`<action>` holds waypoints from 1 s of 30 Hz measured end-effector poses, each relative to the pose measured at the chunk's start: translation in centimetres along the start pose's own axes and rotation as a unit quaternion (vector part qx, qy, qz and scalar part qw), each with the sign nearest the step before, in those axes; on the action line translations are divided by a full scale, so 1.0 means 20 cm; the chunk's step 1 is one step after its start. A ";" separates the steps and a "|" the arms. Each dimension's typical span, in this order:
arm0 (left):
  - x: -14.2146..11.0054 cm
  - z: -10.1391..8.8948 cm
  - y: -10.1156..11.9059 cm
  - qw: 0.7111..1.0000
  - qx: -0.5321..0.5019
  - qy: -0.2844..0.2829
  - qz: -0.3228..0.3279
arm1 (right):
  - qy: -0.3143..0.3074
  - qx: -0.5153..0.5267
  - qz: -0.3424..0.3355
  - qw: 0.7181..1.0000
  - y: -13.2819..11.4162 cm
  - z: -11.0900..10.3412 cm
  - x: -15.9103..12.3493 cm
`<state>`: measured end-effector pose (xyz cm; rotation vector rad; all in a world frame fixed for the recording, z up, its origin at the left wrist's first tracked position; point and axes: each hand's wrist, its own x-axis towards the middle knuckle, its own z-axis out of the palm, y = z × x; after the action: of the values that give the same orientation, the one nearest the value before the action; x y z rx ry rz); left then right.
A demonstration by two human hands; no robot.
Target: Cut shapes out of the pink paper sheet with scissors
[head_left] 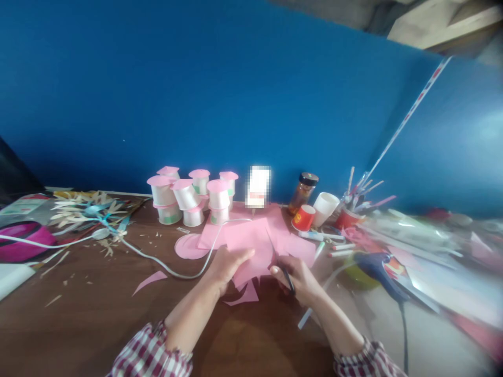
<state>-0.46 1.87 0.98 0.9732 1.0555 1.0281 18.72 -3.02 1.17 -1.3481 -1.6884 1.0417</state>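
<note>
The right hand (302, 278) has its fingers around the scissors (290, 281), blades pointing towards 11 o'clock at the pink paper (251, 245). The left hand (227, 266) grasps that paper at its 8 o'clock side, thumb on top, over the table (78, 335). Cut scraps (248, 294) lie at 6 o'clock, pink discs (187, 247) at 9, capped white cups (184, 196) at 10 to 11, and a glue gun (377, 268) at 3 to 4. The cut could wander if the left fingers let the paper flex. The white cable (157, 260), looping just beside the paper from 9 to 11 o'clock, might snag it during a wide turn.
</note>
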 end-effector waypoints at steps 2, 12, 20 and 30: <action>0.00 0.00 0.00 1.000 0.000 0.001 -0.002 | 0.001 -0.008 -0.004 1.000 0.00 0.00 0.00; 0.00 0.00 0.00 1.000 -0.010 0.000 -0.003 | 0.002 -0.008 -0.004 1.000 0.01 0.00 0.00; 0.01 -0.01 0.00 1.000 -0.004 0.002 -0.004 | -0.003 -0.019 -0.013 1.000 0.02 -0.02 0.00; 0.01 -0.02 0.01 1.000 -0.005 -0.022 -0.002 | -0.005 -0.026 -0.011 1.000 0.02 -0.02 0.00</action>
<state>-0.77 2.11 0.97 0.9811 1.0146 1.0023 19.31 -2.92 1.04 -1.3560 -1.7453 0.9994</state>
